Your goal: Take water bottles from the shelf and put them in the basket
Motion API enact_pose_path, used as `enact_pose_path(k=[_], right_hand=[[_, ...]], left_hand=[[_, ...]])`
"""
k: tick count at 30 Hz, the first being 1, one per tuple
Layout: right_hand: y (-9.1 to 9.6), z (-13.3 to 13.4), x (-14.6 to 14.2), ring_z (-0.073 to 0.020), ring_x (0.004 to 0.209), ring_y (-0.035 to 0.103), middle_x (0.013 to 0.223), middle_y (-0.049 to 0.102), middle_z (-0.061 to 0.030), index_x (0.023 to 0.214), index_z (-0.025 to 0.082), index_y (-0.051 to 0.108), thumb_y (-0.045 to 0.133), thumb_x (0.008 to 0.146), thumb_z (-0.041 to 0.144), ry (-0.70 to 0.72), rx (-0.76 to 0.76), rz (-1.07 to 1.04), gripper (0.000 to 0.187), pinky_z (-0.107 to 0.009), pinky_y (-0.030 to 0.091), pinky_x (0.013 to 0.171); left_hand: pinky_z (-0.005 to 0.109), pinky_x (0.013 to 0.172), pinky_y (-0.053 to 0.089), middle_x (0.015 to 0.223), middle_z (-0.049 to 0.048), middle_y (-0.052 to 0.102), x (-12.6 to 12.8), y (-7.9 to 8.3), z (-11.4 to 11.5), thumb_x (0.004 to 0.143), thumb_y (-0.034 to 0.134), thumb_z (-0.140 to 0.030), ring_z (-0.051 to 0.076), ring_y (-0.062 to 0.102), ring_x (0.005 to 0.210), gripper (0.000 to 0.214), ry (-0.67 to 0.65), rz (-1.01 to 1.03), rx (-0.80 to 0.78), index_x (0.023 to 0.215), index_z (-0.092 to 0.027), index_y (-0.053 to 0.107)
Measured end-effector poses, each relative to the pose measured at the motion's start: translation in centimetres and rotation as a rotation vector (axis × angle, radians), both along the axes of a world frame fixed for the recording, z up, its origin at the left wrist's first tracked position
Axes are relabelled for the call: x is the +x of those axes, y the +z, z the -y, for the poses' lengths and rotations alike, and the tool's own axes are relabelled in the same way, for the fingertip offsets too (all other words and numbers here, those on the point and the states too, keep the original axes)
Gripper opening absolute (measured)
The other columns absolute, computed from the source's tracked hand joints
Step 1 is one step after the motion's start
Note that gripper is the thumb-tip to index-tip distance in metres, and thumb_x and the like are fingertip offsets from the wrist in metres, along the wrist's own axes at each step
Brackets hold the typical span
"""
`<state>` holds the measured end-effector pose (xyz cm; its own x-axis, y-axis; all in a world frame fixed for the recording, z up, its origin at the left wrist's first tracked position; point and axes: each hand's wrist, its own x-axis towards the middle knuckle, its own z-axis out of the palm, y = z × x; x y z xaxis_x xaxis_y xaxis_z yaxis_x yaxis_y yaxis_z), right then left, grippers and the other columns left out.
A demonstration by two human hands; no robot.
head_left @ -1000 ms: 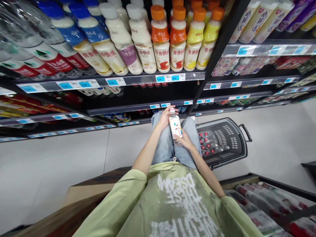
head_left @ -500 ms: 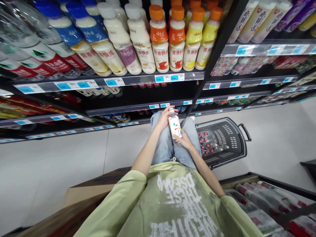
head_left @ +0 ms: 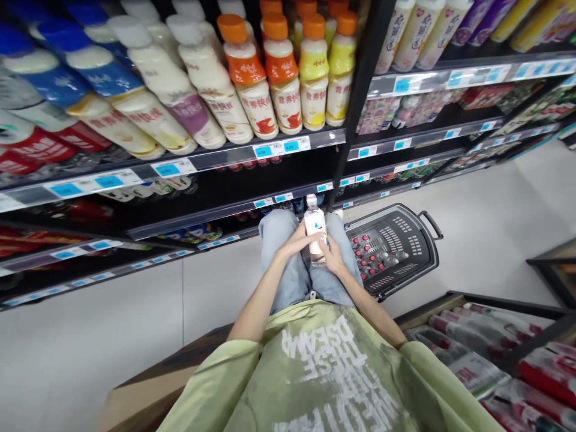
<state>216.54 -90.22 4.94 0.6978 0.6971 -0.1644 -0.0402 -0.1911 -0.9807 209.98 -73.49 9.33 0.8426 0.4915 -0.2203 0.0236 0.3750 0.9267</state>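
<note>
A clear water bottle point(head_left: 315, 223) with a white label and a pale pink cap is held nearly upright between my knees. My left hand point(head_left: 300, 241) is closed around its left side at mid-height, fingers reaching across the label. Lower on the right side, my right hand point(head_left: 332, 255) grips the same bottle, its thumb near the label's edge. Beside my right knee, a black shopping basket point(head_left: 407, 240) stands on the floor. Several clear bottles with red caps point(head_left: 369, 255) are inside it.
Ahead is a dark drink shelf point(head_left: 234, 153) with price tags and rows of milk drink bottles point(head_left: 288, 90). A wooden crate of packed bottles point(head_left: 472, 342) stands behind the basket at the right. A cardboard box point(head_left: 144, 390) is at my lower left.
My left hand has moved down from the bottle's cap to its middle. My right hand still holds the lower part. The camera view has shifted to the right.
</note>
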Motion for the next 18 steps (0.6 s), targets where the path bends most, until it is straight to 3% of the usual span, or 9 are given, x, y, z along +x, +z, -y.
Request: enact_pose_path(k=[4,6,8,10,12,14,18], right_hand=[[-0.4,-0.1,0.2,-0.031,0.082,0.069,0.075,0.065,-0.0088,0.083,0.027,0.069,0.044,0.095,0.102,-0.094,-0.117,0.001,0.081,-0.046,0.062,0.084],[-0.6,-0.2,0.3,-0.0309,0.076,0.067,0.067,0.058,-0.008,0.077,0.03,0.065,0.037,0.098,0.102,-0.144,-0.154,0.0,0.081,-0.047,0.063,0.084],[-0.9,-0.2,0.3,-0.0299,0.072,0.067,0.066,0.059,-0.0071,0.083,0.029,0.068,0.034,0.101,0.101,-0.203,-0.15,0.0,0.081,-0.048,0.064,0.084],[-1.0,-0.1,0.4,-0.0281,0.069,0.067,0.069,0.062,-0.0059,0.103,0.027,0.073,0.032,0.104,0.098,-0.296,-0.12,-0.033,0.082,-0.046,0.065,0.08],[-1.0,0.1,0.7,-0.0268,0.072,0.069,0.078,0.066,-0.0051,0.13,0.024,0.068,0.034,0.107,0.094,-0.413,-0.09,-0.066,0.081,-0.042,0.064,0.077],[-1.0,0.3,1.0,-0.0262,0.08,0.072,0.089,0.07,-0.0057,0.146,0.022,0.058,0.04,0.109,0.088,-0.489,-0.067,-0.076,0.078,-0.04,0.063,0.078],[-0.9,0.2,1.7,-0.0228,0.093,0.072,0.101,0.075,-0.0045,0.135,0.023,0.063,0.065,0.102,0.08,-0.549,0.047,-0.112,0.066,-0.033,0.061,0.083]], left_hand=[[0.052,0.113,0.062,0.121,0.0123,0.08,-0.2,-0.6,1.4,0.066,0.105,-0.038,0.04,0.077,0.123,0.07,-0.003,-0.156,0.222,0.126,-0.02,0.074],[0.051,0.111,0.063,0.118,0.0121,0.08,-0.1,-0.3,1.5,0.064,0.106,-0.037,0.042,0.078,0.121,0.074,-0.014,-0.207,0.292,0.13,-0.021,0.075],[0.049,0.114,0.062,0.124,0.0114,0.081,-0.1,0.1,1.5,0.062,0.107,-0.032,0.043,0.077,0.127,0.084,-0.052,-0.208,0.361,0.14,-0.023,0.075],[0.047,0.117,0.061,0.13,0.0101,0.081,-0.1,0.4,1.6,0.064,0.105,-0.028,0.042,0.075,0.133,0.09,-0.116,-0.179,0.429,0.148,-0.026,0.074],[0.046,0.117,0.06,0.133,0.0094,0.081,-0.1,0.4,2.0,0.065,0.103,-0.026,0.043,0.075,0.135,0.089,-0.186,-0.159,0.497,0.15,-0.027,0.075],[0.047,0.118,0.06,0.134,0.0099,0.081,0.0,0.1,2.5,0.064,0.102,-0.024,0.045,0.073,0.138,0.087,-0.232,-0.144,0.545,0.147,-0.029,0.078],[0.049,0.124,0.057,0.142,0.0117,0.079,0.1,-0.4,3.0,0.068,0.098,-0.025,0.046,0.069,0.145,0.09,-0.28,-0.185,0.654,0.154,-0.03,0.074]])
